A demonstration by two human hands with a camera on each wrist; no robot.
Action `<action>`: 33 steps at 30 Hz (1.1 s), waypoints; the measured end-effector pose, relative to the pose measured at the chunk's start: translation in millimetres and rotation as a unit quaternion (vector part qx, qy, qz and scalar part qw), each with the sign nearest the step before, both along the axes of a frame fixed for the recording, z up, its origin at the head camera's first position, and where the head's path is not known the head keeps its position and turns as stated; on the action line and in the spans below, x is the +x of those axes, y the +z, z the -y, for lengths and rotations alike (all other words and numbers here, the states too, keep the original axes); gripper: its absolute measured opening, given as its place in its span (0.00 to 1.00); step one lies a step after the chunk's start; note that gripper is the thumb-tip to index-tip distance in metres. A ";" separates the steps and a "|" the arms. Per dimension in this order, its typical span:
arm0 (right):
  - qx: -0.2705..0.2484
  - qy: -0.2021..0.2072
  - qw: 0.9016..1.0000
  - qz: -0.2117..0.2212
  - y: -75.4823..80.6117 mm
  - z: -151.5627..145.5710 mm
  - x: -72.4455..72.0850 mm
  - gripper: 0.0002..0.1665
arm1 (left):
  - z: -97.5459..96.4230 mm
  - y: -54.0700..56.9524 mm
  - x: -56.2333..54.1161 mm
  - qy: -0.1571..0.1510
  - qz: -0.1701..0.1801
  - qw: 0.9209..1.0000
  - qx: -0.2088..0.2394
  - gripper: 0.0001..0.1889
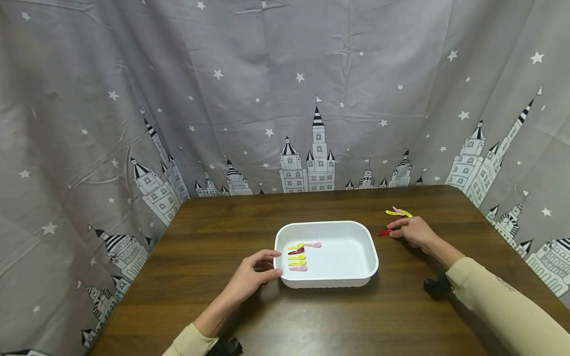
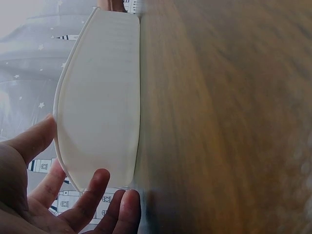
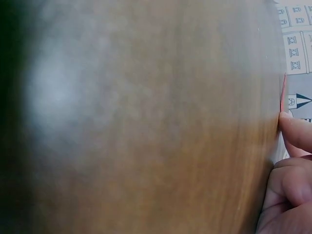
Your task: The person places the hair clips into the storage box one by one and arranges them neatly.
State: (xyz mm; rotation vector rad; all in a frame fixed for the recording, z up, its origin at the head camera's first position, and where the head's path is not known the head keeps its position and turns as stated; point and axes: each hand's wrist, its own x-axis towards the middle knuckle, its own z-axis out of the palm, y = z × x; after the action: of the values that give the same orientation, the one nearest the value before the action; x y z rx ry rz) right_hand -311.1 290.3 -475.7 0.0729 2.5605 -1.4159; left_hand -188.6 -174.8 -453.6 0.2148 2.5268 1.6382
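Probably light, stiff and slick, the red clip [image 1: 383, 233] at two o'clock from the tray [image 1: 329, 284] suits end-holding: right grip [image 1: 413, 232] pinches it; left grip [image 1: 252, 275], spread, touches the tray.

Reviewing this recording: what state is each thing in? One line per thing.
White tray: upright on the table, holding clips.
Clips in the tray: five in a column, one pink beside the top one.
Red clip outside: pinched by the right hand.
Yellow and pink clips: lying close together beyond that hand.
Left hand: touching the tray's left side.
Curtain: hanging, creased.
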 end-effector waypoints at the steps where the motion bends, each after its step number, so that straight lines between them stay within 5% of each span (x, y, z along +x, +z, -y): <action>1: 0.002 0.001 1.000 -0.002 -0.2 -0.1 0.5 0.20 | 0.1 0.0 0.0 0.000 0.000 1.000 0.000 0.22; 22: -0.016 0.025 1.000 -0.008 0.1 -3.5 5.5 0.20 | -0.7 2.5 1.3 -0.006 -0.002 1.000 -0.001 0.22; 33: 0.016 0.028 0.999 -0.044 -0.5 -1.3 8.5 0.17 | -1.5 1.5 0.0 -0.006 -0.002 1.000 -0.004 0.21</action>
State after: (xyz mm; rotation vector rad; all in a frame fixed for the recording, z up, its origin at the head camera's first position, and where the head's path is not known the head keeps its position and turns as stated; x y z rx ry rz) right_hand -302.6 291.6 -476.2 -0.0570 2.6334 -1.3867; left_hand -188.7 -173.4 -452.1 0.2330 2.5288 1.6242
